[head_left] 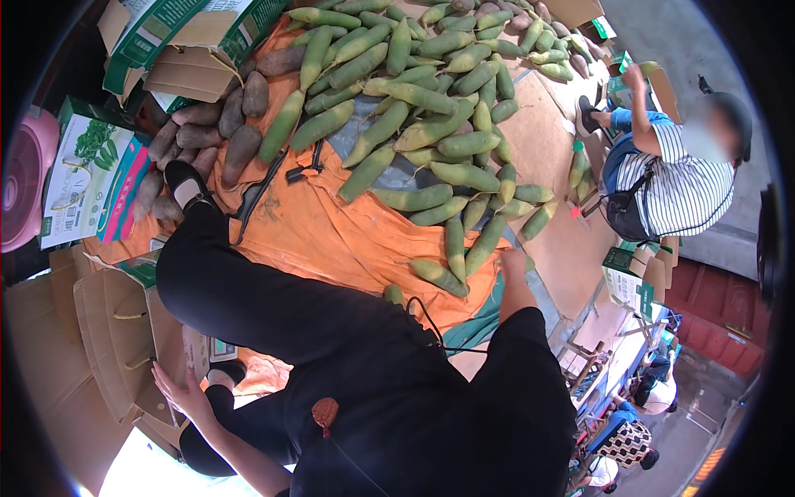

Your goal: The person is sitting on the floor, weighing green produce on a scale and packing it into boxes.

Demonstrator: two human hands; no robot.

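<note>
Left of the right hand [513,260], grip unclear, a radish [485,246] slants away; the left hand [187,396] spreads open beside a box [112,338].

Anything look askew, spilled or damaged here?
The orange sheet lies rumpled in folds rather than flat, and one green radish sits apart from the heap, partly hidden by the person's dark clothing. I see no clear damage or spill.

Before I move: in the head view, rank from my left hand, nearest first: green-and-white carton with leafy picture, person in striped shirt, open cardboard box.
From the left hand:
1. Open cardboard box: right at the fingers, lower left.
2. Green-and-white carton: upper left.
3. Person in striped shirt: far right, across the radishes.
</note>
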